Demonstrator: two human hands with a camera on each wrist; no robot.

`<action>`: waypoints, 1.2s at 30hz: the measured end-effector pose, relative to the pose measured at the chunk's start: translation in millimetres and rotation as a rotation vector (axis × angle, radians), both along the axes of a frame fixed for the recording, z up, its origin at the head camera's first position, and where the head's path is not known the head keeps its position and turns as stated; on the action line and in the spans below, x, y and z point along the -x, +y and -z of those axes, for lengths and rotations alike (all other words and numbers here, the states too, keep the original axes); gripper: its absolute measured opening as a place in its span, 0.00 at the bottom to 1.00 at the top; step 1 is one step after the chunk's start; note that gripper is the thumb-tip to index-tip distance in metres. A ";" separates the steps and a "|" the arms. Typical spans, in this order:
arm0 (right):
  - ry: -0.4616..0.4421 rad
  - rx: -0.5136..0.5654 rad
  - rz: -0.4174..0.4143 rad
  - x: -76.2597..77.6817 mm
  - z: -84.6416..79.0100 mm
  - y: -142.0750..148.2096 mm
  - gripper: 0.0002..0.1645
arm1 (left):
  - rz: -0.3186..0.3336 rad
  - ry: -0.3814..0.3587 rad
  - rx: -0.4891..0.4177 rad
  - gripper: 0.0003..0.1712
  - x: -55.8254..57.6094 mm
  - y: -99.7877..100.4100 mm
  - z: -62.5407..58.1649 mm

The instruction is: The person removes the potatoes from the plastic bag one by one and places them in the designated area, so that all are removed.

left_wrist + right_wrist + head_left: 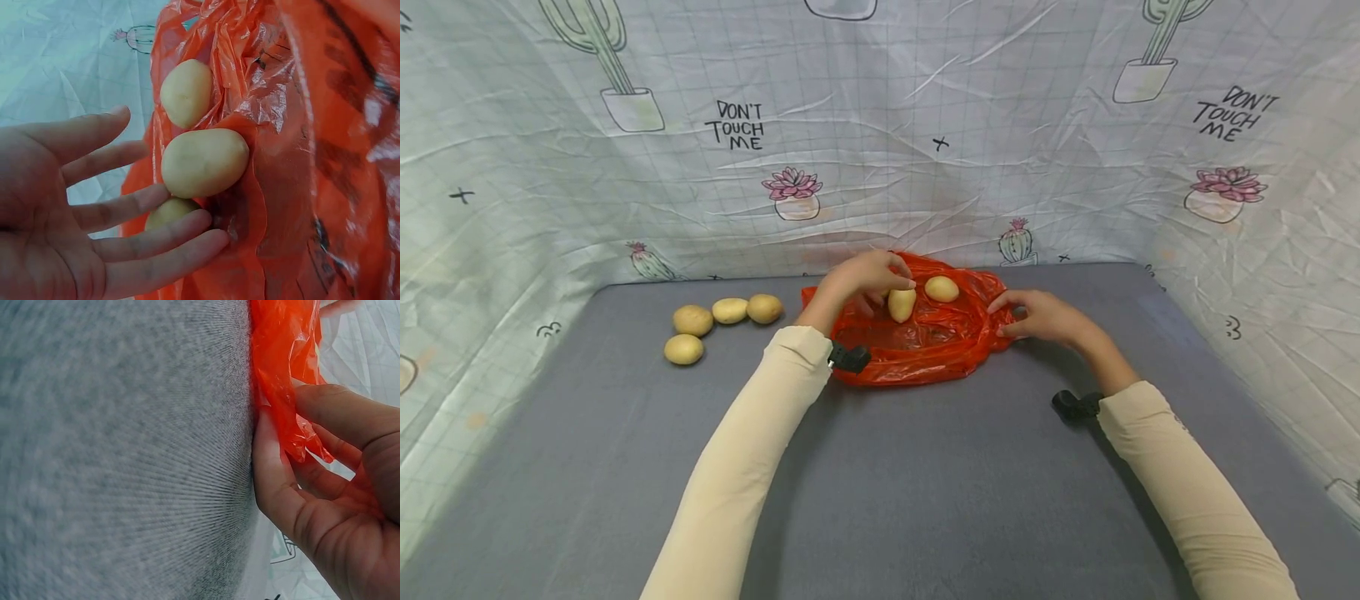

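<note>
Head view: left hand (863,275), fingers apart, beside potatoes (902,307), right hand (1043,317) pinching the red bag (917,371), where a sharp tug could send them rolling.

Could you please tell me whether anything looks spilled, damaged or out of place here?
Nothing stands out: four potatoes sit together on the table, others lie against the crumpled red bag, and no spill shows.

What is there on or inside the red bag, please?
The left wrist view shows three potatoes against the red bag, one partly behind the left hand. Whether they lie inside the bag's opening is unclear. Whatever its folds cover cannot be seen.
</note>
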State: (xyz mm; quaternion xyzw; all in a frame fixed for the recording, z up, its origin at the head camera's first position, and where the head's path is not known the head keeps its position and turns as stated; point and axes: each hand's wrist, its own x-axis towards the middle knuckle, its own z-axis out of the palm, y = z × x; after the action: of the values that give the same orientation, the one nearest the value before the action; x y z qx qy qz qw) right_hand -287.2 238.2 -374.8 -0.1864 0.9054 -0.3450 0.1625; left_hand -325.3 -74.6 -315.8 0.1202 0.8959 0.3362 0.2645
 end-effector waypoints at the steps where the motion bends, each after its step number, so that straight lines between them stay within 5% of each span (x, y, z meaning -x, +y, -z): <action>1: 0.002 0.002 -0.001 0.0 0.0 -0.1 0.20 | -0.005 -0.021 -0.002 0.26 1.4 1.3 0.4; 8: 0.023 -0.013 -0.007 2.0 2.7 -0.7 0.20 | 0.006 -0.065 0.033 0.32 8.3 12.9 8.5; 15: 0.024 -0.022 -0.007 3.1 3.6 -0.9 0.19 | 0.030 0.027 0.112 0.30 8.6 19.9 12.7; 23: 0.033 -0.030 -0.005 3.9 3.3 0.1 0.20 | 0.033 -0.055 0.045 0.27 14.9 21.1 15.9; 36: 0.026 -0.035 0.008 8.7 4.7 1.1 0.19 | 0.002 -0.026 0.014 0.28 11.8 21.2 19.5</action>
State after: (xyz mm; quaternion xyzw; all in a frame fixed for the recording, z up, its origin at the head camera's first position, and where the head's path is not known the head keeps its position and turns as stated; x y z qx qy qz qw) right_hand -295.8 239.3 -379.5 -0.1845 0.9141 -0.3271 0.1526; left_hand -337.1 -53.3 -335.3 0.1150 0.8946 0.3311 0.2772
